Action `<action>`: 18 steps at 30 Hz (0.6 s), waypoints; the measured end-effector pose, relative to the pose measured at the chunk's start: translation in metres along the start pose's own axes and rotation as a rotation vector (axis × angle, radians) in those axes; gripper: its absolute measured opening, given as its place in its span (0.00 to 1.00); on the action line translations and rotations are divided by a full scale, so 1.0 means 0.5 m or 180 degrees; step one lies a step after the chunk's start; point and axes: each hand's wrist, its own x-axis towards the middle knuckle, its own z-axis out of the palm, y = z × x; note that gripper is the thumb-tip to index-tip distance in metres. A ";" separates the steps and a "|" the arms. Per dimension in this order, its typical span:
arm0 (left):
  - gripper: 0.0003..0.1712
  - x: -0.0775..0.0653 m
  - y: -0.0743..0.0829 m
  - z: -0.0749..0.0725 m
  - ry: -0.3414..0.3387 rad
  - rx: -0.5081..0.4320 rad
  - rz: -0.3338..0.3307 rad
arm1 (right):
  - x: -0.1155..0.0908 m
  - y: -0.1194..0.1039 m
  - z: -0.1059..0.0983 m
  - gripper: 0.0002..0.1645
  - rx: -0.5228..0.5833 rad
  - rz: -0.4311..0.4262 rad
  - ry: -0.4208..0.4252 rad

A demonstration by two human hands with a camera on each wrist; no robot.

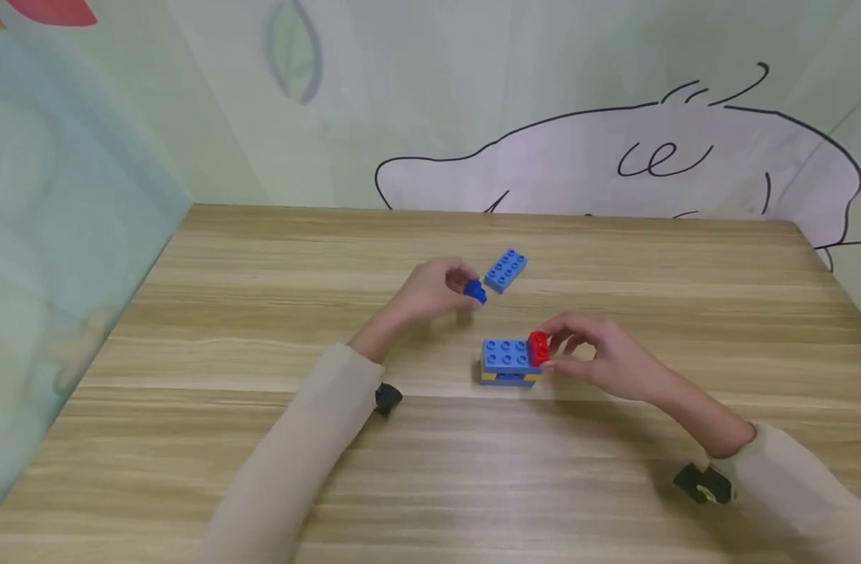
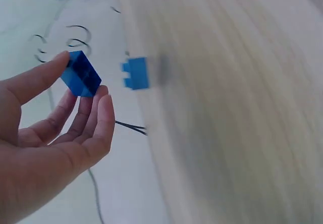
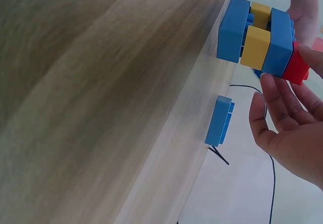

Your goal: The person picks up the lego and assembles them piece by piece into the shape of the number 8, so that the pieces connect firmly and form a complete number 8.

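A small dark blue brick point(image 1: 475, 291) is pinched between the thumb and fingers of my left hand point(image 1: 435, 288), raised off the table. In the left wrist view the hollow underside of this blue brick point(image 2: 82, 74) shows. My right hand point(image 1: 609, 356) pinches a red brick point(image 1: 539, 348) at the right end of a stacked block. That stack point(image 1: 508, 360) has light blue bricks above and below, with yellow bricks between them. The right wrist view shows the red brick point(image 3: 296, 65) against the top of the upper blue layer. Behind the stack lies a loose light blue brick point(image 1: 505, 270).
Everything stands on a wood-grain table point(image 1: 275, 352). A pale wall point(image 1: 430, 94) with line drawings rises along its far edge, and another wall point(image 1: 63, 219) borders the left side. Dark objects point(image 1: 703, 483) are attached at the sleeve cuffs.
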 end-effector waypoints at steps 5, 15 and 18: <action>0.20 -0.055 0.028 -0.003 -0.0178 -0.0288 0.0246 | 0.000 0.000 0.000 0.22 0.0009 0.0005 0.0001; 0.21 -0.124 0.027 0.031 -0.0155 -0.0458 0.0434 | 0.000 -0.001 0.002 0.21 -0.0056 0.0003 0.0011; 0.20 -0.130 0.022 0.041 -0.0123 -0.0505 0.0457 | 0.000 -0.003 0.001 0.22 -0.0046 0.0038 -0.0002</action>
